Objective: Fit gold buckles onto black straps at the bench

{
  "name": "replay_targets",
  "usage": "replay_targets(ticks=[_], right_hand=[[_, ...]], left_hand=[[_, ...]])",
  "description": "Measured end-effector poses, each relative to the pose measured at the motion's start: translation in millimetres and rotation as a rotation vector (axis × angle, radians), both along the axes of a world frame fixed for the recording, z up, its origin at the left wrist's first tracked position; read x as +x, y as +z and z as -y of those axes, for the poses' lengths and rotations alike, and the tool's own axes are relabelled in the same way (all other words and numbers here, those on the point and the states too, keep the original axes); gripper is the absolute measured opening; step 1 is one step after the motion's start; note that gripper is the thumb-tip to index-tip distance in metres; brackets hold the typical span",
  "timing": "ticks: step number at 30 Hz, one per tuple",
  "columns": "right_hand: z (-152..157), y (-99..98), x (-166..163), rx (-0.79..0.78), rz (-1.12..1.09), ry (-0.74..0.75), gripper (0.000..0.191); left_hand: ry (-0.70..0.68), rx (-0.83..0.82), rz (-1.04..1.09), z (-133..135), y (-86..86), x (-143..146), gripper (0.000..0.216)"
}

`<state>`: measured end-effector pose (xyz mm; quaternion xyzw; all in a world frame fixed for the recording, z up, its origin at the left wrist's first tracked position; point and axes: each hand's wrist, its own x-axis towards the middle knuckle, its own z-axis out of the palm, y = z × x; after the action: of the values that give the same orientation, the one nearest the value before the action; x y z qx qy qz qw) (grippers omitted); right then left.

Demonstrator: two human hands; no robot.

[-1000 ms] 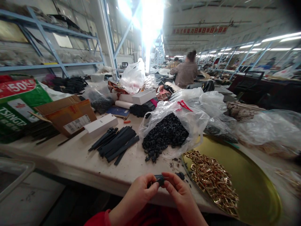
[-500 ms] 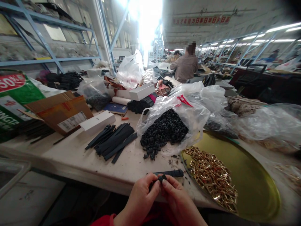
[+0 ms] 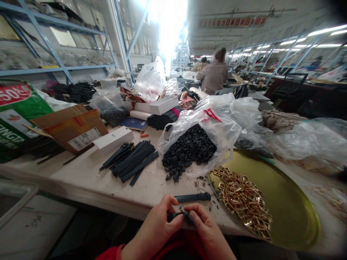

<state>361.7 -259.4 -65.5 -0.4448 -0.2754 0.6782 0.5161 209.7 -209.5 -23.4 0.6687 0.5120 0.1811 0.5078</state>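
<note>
Near the table's front edge, my left hand (image 3: 161,220) and my right hand (image 3: 203,220) are close together, both closed. Between them they pinch a black strap (image 3: 176,215), with a small gold-coloured bit showing at its middle; the fingers hide most of it. Just beyond my fingertips a folded black strap (image 3: 193,197) lies flat on the table. To the right, gold buckles (image 3: 244,202) are heaped on a round gold tray (image 3: 287,202). Small black loops (image 3: 189,148) spill from an open clear plastic bag (image 3: 226,144) ahead. More black straps (image 3: 134,162) lie in a pile to the left.
The worktable (image 3: 81,178) also holds a cardboard box (image 3: 73,128), a white box (image 3: 113,139), a blue booklet (image 3: 135,124) and more plastic bags (image 3: 244,112). A person (image 3: 214,74) works farther back. Blue shelving (image 3: 65,68) stands at left.
My hands have drawn slightly apart and tilted the held strap, showing more of it between them. The folded strap on the table is now less covered by my fingers.
</note>
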Motion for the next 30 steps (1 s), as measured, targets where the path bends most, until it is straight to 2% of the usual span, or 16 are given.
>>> replay_targets(ticks=[4,8,10,13,16,18,25,27,30], right_hand=[[3.5,-10.7,-5.7,-0.039,-0.195,0.164,0.041],[6.5,-12.0,-7.6,-0.020,-0.132,0.105,0.035],[5.9,-9.2,-6.2,0.044,-0.012,0.034,0.038],[3.4,-4.9,-2.0,0.131,0.319,-0.079,0.038],[1.5,-1.8,2.3,0.155,0.661,-0.083,0.028],[0.6,1.0,4.3,0.172,0.759,-0.039,0.019],[-2.7,13.9,12.0,0.343,1.006,0.192,0.018],[-1.8,14.7,13.6,0.394,1.062,0.255,0.017],[1.6,13.5,15.1,0.431,1.066,0.351,0.017]], left_hand=[[-0.018,0.067,-0.157,5.8,7.2,-1.8,0.018],[-0.018,0.057,-0.150,11.3,11.4,-2.5,0.014],[-0.022,-0.007,-0.049,13.3,11.6,-1.8,0.016],[-0.017,-0.157,0.150,14.8,8.8,-0.9,0.024],[-0.016,-0.287,0.298,14.4,3.9,-2.0,0.024],[-0.011,-0.342,0.355,13.5,1.6,-3.4,0.022],[0.052,-0.583,0.478,8.3,2.9,-4.1,0.027],[0.051,-0.580,0.440,7.5,1.4,-2.9,0.026],[-0.018,-0.477,0.308,8.9,-5.5,-1.2,0.022]])
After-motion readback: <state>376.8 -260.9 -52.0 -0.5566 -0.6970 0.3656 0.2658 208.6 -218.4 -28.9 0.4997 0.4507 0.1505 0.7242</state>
